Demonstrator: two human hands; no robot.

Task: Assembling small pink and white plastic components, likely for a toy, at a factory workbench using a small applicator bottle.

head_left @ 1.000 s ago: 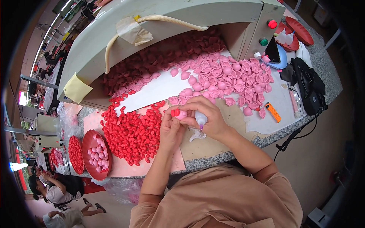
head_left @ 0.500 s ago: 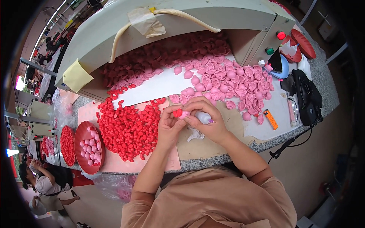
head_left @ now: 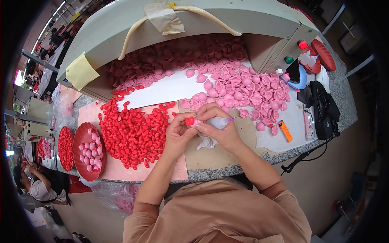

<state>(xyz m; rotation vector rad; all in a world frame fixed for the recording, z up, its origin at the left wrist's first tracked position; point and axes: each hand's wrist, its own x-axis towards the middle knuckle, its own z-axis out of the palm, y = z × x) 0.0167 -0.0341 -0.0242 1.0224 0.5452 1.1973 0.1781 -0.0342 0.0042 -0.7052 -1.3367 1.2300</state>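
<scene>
Above the brown sheet (head_left: pixel 221 156), both hands meet with fingertips nearly touching. My left hand (head_left: pixel 175 139) is closed around a small red rubbery piece (head_left: pixel 189 121). Set against that piece is a small pink part (head_left: pixel 197 122), which the right fingertips also touch. A translucent squeeze bottle (head_left: pixel 218 122) with a purple tip lies in my right hand (head_left: pixel 223 137), its tip pointing away to the right. Fingers hide how the red and pink parts join. Just below the hands rests a crumpled white tissue (head_left: pixel 207 142).
Many red pieces (head_left: pixel 131 133) lie heaped at left, beside a red dish (head_left: pixel 90 172) of pink-and-white balls. Pink shell-like pieces (head_left: pixel 255 91) spread under a grey machine (head_left: pixel 279 20). An orange lighter (head_left: pixel 285 131) and black bag (head_left: pixel 324 107) are at right.
The whole view has shifted slightly leftward. The bottle in my right hand now lies flatter and shows more of its body. Both hands keep their hold.
</scene>
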